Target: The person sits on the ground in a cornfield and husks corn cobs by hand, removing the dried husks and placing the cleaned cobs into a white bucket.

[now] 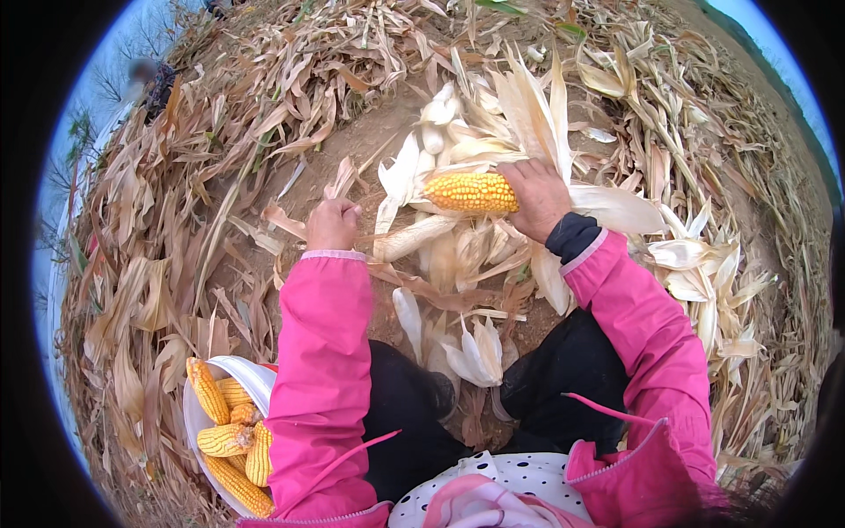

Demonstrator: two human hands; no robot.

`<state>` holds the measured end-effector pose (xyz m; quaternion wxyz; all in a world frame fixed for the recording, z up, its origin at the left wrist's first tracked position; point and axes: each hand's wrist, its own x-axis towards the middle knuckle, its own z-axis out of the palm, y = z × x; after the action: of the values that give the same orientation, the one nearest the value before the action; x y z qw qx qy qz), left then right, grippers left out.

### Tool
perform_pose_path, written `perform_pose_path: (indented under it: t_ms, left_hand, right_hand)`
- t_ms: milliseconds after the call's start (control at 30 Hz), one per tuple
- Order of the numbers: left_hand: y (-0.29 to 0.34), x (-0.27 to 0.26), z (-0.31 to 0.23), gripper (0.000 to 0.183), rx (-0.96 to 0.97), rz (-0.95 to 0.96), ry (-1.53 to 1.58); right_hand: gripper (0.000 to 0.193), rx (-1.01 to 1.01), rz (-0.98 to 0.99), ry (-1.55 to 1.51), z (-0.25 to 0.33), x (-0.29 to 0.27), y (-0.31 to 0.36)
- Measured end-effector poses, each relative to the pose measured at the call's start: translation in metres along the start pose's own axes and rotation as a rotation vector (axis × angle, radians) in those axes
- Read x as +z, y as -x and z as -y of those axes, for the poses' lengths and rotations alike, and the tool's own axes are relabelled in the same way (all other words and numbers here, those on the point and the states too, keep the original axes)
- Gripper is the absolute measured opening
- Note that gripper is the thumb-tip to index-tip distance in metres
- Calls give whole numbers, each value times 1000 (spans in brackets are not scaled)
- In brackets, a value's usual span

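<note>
My right hand [539,198] is wrapped round the base end of a yellow ear of corn [471,192], which lies sideways with its kernels bare and its tip toward my left. Pale peeled husk leaves [546,114] stand up and spread out around that hand. To the left of the ear's tip, and apart from it, my left hand [333,223] is closed in a fist; whatever is inside it, if anything, is hidden. Dry husk strips lie close beside the fist. Beneath the ear sits a pile of pale, husk-covered ears [414,238] and loose husks.
A white bucket [195,418] holding several husked yellow ears [231,437] stands at my lower left, partly behind my sleeve. Dry corn stalks and leaves [176,220] cover the ground all around. Loose husks [480,352] lie between my feet. Another person [160,88] is far off at upper left.
</note>
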<state>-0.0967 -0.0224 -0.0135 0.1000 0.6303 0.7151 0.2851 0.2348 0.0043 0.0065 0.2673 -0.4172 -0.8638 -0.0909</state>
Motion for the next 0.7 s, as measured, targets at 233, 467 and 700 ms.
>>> perform_pose_path:
  t_ms: [233,467,700]
  left_hand:
    - [9,-20,33,43,-95,-250,-288]
    - [22,-39,-44,63,91,-57,-70]
    - [38,22,-91,69,539,405,547]
  right_hand:
    - [42,-116,-46,124,-6,-5,-2]
    - [38,-335,18,158,15,-5,-8]
    - [30,-578,88,23,47,-14,-10]
